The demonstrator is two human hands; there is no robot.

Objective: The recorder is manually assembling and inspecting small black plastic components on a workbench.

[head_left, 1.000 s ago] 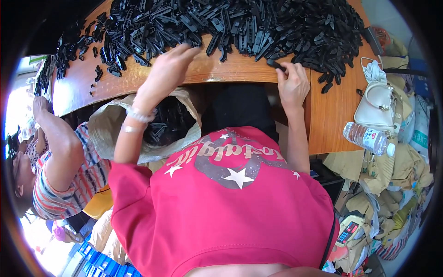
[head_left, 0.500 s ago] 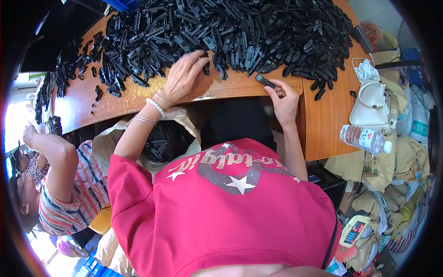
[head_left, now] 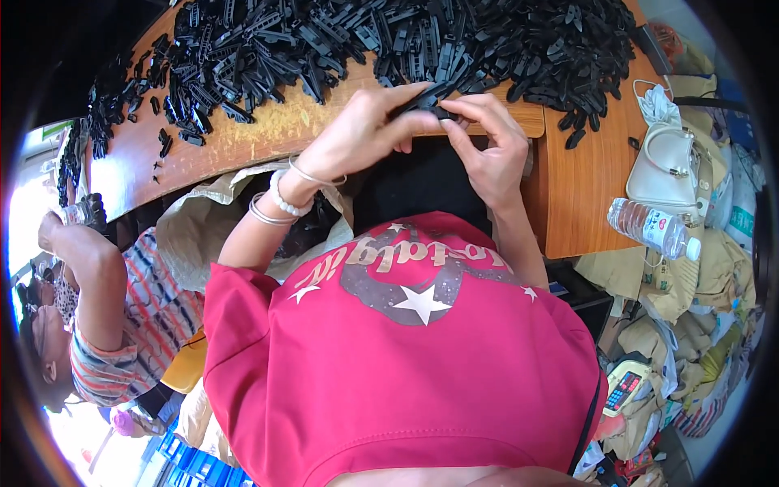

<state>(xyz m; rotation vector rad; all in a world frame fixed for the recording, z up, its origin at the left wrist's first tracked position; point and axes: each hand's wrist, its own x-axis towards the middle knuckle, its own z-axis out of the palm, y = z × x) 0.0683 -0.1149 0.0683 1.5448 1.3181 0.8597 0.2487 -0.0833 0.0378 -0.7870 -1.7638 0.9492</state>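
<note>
Both hands meet above the table's front edge. My left hand (head_left: 365,130), wearing bracelets, grips a long black plastic part (head_left: 425,99) between thumb and fingers. The fingertips of my right hand (head_left: 497,150) pinch a small black plastic piece (head_left: 443,113), which touches or nearly touches the long part. Fingers cover much of both pieces, so whether they are joined cannot be seen. Just beyond my hands lies a big heap of black plastic parts (head_left: 381,40), some long and ribbed, others short and rounded.
The wooden table (head_left: 588,191) carries the heap. A pale sack (head_left: 191,235) stands open below its edge. At right are a white handbag (head_left: 661,166), a water bottle (head_left: 649,227) and a scale (head_left: 625,390) among bundles. Another person (head_left: 122,325) works at left.
My left hand has left the heap and come right and nearer, now gripping a long black part. My right hand has moved slightly left to meet it. The whole view has shifted a little.
</note>
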